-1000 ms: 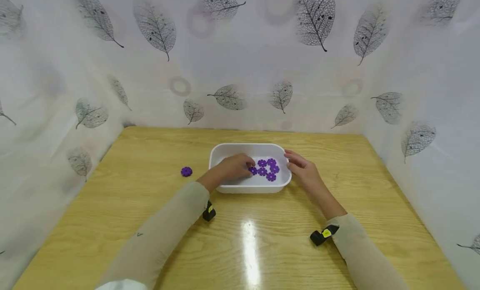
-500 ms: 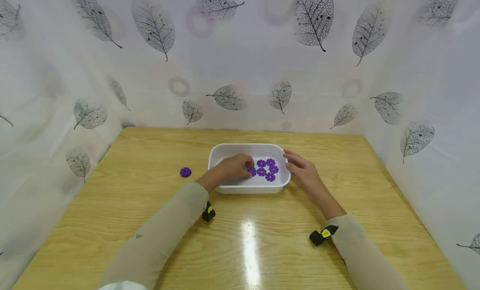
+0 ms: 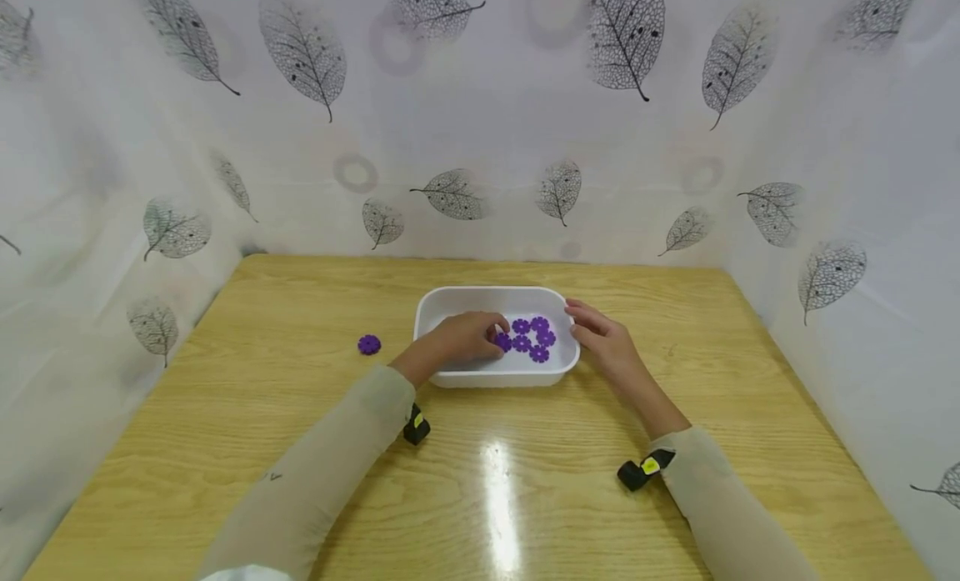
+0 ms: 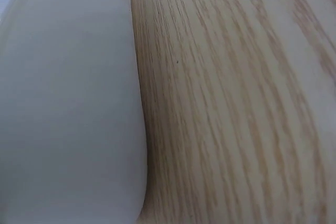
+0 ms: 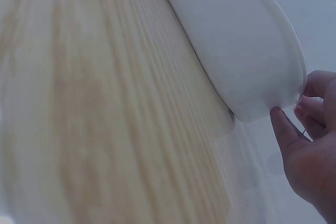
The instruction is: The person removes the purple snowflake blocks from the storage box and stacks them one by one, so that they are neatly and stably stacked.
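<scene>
In the head view, my left hand reaches into a white plastic tub. Its thumb and index finger pinch a purple snowflake-shaped plastic disc near the tub floor. Several more such discs lie flat just right of those fingertips. At the tub's right end, my right hand holds the rim. The right wrist view has the thumb against the tub's outer wall, the other fingers bent by the rim. Only the tub's side and wood appear in the left wrist view.
One purple disc lies on the wooden table, left of the tub. Leaf-patterned curtains surround the back and both sides. Small black wrist cameras sit at both sleeve cuffs.
</scene>
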A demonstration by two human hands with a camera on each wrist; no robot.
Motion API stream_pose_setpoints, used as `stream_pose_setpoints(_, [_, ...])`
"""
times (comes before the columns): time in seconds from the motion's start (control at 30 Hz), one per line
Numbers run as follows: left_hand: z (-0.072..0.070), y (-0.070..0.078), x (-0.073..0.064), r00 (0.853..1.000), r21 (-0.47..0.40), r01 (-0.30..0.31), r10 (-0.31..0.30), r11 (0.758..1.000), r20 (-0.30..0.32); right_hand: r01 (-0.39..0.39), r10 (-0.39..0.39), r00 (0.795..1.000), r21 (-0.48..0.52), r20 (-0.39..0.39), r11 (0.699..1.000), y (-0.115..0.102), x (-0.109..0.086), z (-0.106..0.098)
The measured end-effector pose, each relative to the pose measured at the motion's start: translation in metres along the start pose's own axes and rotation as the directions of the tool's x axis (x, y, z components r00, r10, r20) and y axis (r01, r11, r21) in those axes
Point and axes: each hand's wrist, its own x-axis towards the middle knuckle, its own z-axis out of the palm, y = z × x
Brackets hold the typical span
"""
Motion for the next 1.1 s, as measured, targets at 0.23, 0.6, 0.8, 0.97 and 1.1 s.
stream_pose_setpoints(0.23, [0.001, 0.000, 0.002, 1.000, 0.023, 0.000, 0.001, 1.000, -0.004, 0.002, -0.002, 1.000, -0.006, -0.013, 1.000, 0.000, 0.000, -0.001])
stream_pose_setpoints(0.6, [-0.004, 0.000, 0.002, 0.998, -0.018, -0.021, 0.020, 1.000, -0.062, -0.006, 0.006, 1.000, 0.003, -0.015, 1.000, -0.003, 0.000, -0.001])
stream_pose_setpoints(0.8, [-0.008, 0.000, 0.003, 0.991, -0.089, -0.057, 0.046, 0.994, -0.122, -0.017, 0.018, 1.000, 0.008, -0.007, 1.000, -0.003, 0.000, -0.001])
stream_pose_setpoints(0.97, [-0.013, -0.001, 0.002, 0.977, -0.149, -0.100, 0.069, 0.984, -0.200, -0.019, 0.019, 1.000, 0.001, -0.004, 1.000, -0.003, 0.000, -0.002])
stream_pose_setpoints(1.1, [-0.019, -0.002, -0.003, 0.965, -0.218, -0.129, 0.072, 0.967, -0.251, -0.023, 0.023, 1.000, 0.009, 0.005, 1.000, -0.004, 0.000, -0.002])
